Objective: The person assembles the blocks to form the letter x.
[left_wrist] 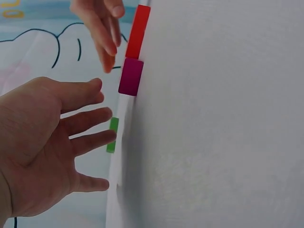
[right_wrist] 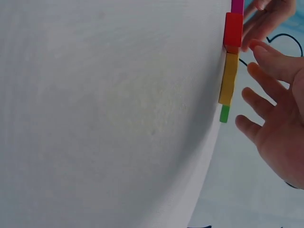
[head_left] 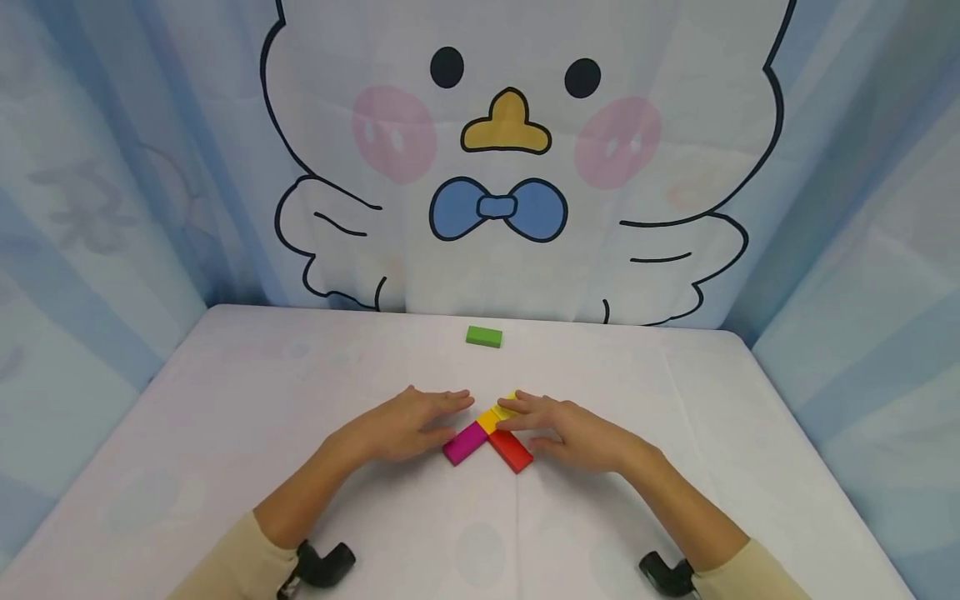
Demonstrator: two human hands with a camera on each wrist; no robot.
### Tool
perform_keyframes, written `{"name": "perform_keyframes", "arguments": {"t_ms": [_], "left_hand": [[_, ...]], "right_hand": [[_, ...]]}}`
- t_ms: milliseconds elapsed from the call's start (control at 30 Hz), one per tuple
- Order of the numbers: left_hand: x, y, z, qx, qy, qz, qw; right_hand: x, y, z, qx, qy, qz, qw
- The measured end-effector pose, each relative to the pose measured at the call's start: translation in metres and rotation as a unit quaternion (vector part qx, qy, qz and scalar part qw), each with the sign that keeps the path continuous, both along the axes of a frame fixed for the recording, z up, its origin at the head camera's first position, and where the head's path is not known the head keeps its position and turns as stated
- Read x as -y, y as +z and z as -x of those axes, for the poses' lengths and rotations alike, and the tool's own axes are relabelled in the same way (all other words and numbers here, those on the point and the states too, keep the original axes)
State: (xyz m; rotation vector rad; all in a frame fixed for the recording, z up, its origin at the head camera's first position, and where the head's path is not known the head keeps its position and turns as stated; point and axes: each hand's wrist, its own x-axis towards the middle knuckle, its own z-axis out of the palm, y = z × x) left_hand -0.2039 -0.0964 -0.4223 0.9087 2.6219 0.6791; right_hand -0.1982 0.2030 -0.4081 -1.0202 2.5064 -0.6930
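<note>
On the white tabletop, a magenta block [head_left: 465,443], a yellow block [head_left: 487,419] and a red block [head_left: 512,452] lie end to side, meeting near the yellow one. My left hand [head_left: 405,425] hovers at the left of the magenta block, fingers spread and holding nothing, as its palm [left_wrist: 42,147] shows in the left wrist view. On the other side, my right hand [head_left: 576,433] has its fingers extended over the yellow block's far part, hiding some of it. The right wrist view shows the yellow block [right_wrist: 229,78] beside the red one, apart from the extended fingers.
A green block [head_left: 483,337] lies alone near the table's back edge. Behind the table hangs a curtain [head_left: 495,283] with a cartoon face and bow tie, and more curtains close off both sides. A dark wrist-worn device [head_left: 326,567] sits at the left sleeve.
</note>
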Motion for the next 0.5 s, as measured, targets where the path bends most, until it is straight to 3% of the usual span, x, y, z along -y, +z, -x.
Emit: {"name": "perform_keyframes", "arguments": {"t_ms": [233,500], "left_hand": [[0.005,0.003,0.003,-0.006,0.012,0.002,0.9999],[0.006,0.004,0.011,-0.015,0.018,0.004,0.9997]], "right_hand": [[0.001,-0.004,-0.004,-0.002,0.035,-0.013,0.999],[0.003,-0.006,-0.006,-0.004,0.036,-0.027,0.999]]}}
